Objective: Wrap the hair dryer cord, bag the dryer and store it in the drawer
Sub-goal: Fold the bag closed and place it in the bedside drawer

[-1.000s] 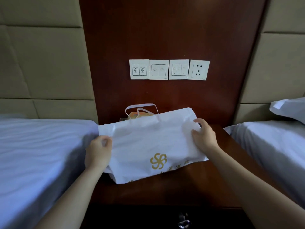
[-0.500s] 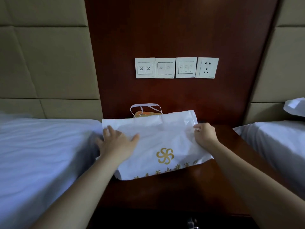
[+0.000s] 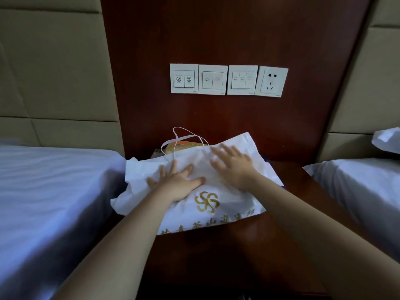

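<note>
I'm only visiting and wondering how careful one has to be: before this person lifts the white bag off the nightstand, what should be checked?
1. Hands on the white bag: ok; left hand and right hand lie flat on it, fingers straight.
2. Grip ready for lifting: not ok; neither hand holds the bag.
3. Bag supported: ok; it rests on the nightstand.
4. Hair dryer inside: cannot tell; none of it shows.
5. Drawer open: cannot tell; the bottom of the picture is too dark.
6. Handled bag behind: ok; the hands are clear of it.
</note>
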Available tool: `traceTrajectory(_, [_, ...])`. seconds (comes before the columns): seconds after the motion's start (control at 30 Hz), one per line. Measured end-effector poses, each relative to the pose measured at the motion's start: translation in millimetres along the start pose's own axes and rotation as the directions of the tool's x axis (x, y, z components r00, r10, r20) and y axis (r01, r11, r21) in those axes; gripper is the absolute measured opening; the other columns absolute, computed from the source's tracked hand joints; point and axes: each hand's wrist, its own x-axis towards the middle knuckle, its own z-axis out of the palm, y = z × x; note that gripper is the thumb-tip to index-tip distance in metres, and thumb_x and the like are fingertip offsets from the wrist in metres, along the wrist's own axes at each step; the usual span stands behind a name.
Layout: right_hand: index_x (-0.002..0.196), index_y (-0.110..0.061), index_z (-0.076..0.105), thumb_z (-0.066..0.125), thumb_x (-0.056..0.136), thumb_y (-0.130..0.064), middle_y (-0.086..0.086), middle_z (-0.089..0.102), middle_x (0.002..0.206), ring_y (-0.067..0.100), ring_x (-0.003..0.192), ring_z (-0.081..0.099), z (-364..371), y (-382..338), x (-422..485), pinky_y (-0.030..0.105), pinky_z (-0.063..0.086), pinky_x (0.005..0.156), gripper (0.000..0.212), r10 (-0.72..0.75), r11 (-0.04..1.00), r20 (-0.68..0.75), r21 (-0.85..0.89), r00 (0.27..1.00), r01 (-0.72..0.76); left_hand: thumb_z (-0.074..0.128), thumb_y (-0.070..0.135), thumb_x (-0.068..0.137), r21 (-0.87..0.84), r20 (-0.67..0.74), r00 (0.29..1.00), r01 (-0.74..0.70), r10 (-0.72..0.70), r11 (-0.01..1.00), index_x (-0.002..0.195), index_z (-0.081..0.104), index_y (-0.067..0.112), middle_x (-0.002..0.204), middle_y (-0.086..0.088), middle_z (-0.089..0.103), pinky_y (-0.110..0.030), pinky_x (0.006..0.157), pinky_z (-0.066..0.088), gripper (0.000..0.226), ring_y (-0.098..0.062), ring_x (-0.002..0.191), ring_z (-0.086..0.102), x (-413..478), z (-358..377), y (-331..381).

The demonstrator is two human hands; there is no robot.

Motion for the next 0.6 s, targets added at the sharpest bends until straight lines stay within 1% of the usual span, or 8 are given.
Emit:
traceTrajectory(0.1, [0.144,-0.049,0.016,0.026,0.091,-0.063,-0.008,-0.004,0.159,0.023,0.146,-0.007,8.8,-10.1,6.6,0.055,-0.002,0.114,0.056,0.024,0.998,0.204,0.059,0.979,-0.037,0.025,0.077,0.082,0.014,-0.010,1.000,-0.006,0.007,1.000,0.146,0.002,0.052,0.158,0.011,-0.021,-0.063,0.110,-0.003,0.072,-0.025,0.145,-0.020,6.9,4.7,-6.8])
traceTrajectory(0.23, [0.143,-0.050,0.019,0.032,0.084,-0.072,-0.007,-0.014,0.158,0.035,0.145,-0.007,9.8,-9.7,11.5,0.063,0.006,0.112,0.064,0.101,0.994,0.340,-0.065,0.935,-0.083,0.023,0.066,0.090,0.014,-0.060,0.997,0.041,-0.041,0.999,0.148,0.005,0.047,0.159,0.015,-0.015,-0.058,0.113,0.003,0.064,-0.036,0.145,-0.014,10.6,5.9,-14.0])
traceTrajectory(0.3, [0.143,-0.049,0.020,0.036,0.082,-0.072,-0.006,-0.016,0.158,0.040,0.144,-0.007,10.5,-12.2,9.3,0.062,0.009,0.112,0.067,0.121,0.992,0.375,-0.062,0.919,-0.106,0.025,0.058,0.092,0.001,-0.108,0.991,0.080,-0.080,0.997,0.149,0.010,0.042,0.160,0.017,-0.006,-0.054,0.114,0.010,0.061,-0.041,0.144,-0.004,5.9,6.8,-15.0])
traceTrajectory(0.37, [0.144,-0.045,0.021,0.036,0.084,-0.070,-0.003,-0.014,0.159,0.041,0.144,-0.003,9.3,-14.9,3.4,0.058,0.010,0.114,0.067,0.125,0.992,0.396,-0.050,0.910,-0.114,0.031,0.044,0.095,-0.044,-0.252,0.964,0.073,-0.082,0.996,0.147,0.029,0.029,0.159,0.005,0.019,-0.047,0.110,0.024,0.054,-0.038,0.140,0.021,-7.8,6.5,-13.3])
traceTrajectory(0.43, [0.146,-0.040,0.022,0.035,0.087,-0.067,0.001,-0.005,0.160,0.040,0.143,0.007,7.8,-16.0,-2.5,0.053,0.011,0.116,0.066,0.112,0.993,0.410,-0.012,0.905,-0.118,0.042,0.027,0.095,-0.199,-0.524,0.851,-0.069,-0.047,0.978,0.129,0.054,0.012,0.138,-0.009,0.052,-0.040,0.099,0.036,0.039,-0.032,0.123,0.046,-29.0,6.8,-12.6])
traceTrajectory(0.5, [0.146,-0.035,0.026,0.037,0.088,-0.065,0.003,0.009,0.159,0.035,0.142,0.019,7.7,-16.4,-8.3,0.049,0.015,0.116,0.066,0.095,0.992,0.413,0.037,0.906,-0.121,0.051,0.015,0.091,-0.319,-0.740,0.672,-0.315,-0.028,0.894,0.110,0.064,0.008,0.115,-0.009,0.065,-0.031,0.092,0.040,0.024,-0.024,0.109,0.056,-59.0,9.9,-10.2])
traceTrajectory(0.53, [0.145,-0.032,0.028,0.039,0.088,-0.063,0.003,0.017,0.158,0.032,0.141,0.024,7.4,-17.3,-11.8,0.047,0.018,0.115,0.066,0.088,0.991,0.410,0.059,0.908,-0.122,0.054,0.012,0.090,-0.366,-0.786,0.617,-0.404,-0.046,0.838,0.098,0.065,0.011,0.102,-0.006,0.067,-0.020,0.085,0.041,0.014,-0.014,0.098,0.058,-77.5,12.8,-8.1])
traceTrajectory(0.6, [0.145,-0.027,0.030,0.040,0.090,-0.059,0.002,0.026,0.155,0.027,0.139,0.029,6.7,-19.1,-19.2,0.041,0.023,0.114,0.065,0.081,0.987,0.409,0.095,0.909,-0.131,0.056,0.009,0.088,-0.476,-0.776,0.622,-0.470,-0.103,0.743,0.075,0.057,0.017,0.072,0.002,0.060,-0.008,0.064,0.037,0.015,0.000,0.069,0.052,-111.8,23.0,-3.4])
